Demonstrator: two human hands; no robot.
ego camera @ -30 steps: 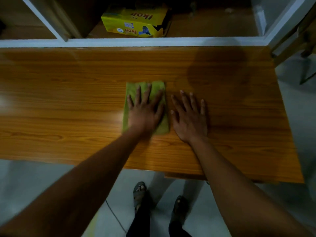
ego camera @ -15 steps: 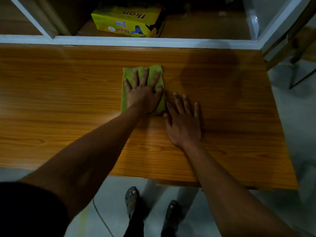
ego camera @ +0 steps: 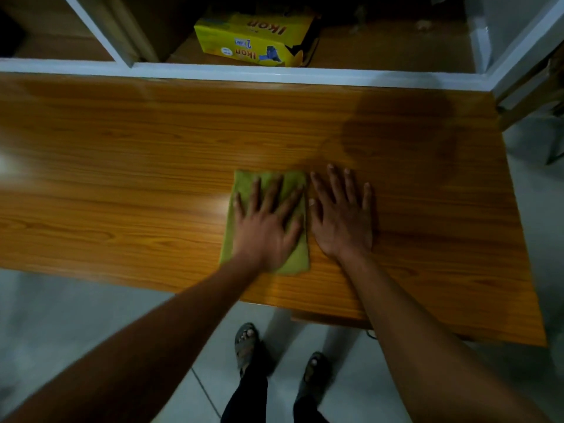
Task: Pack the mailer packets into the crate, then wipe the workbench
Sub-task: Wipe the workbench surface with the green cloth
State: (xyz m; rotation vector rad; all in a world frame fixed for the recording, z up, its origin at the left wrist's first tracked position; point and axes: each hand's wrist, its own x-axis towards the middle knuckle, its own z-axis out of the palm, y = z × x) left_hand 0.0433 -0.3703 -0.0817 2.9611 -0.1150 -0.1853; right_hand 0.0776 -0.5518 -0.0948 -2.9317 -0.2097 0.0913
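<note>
A folded green cloth (ego camera: 297, 257) lies flat on the wooden workbench (ego camera: 122, 184), near its front edge. My left hand (ego camera: 265, 221) presses on the cloth with straight, spread fingers. Right beside it, my right hand (ego camera: 341, 215) rests palm down on the bare wood, fingers straight. No mailer packets or crate are in view.
A yellow cardboard box (ego camera: 256, 41) lies on a lower shelf behind the bench, past a white frame (ego camera: 274, 75). Grey floor tiles and my sandalled feet (ego camera: 247, 343) show below the bench's front edge. A dark shadow falls on the bench's right part.
My left hand pushed the cloth away from me, then pulled it back toward the front edge. My right hand stayed flat on the wood beside it.
</note>
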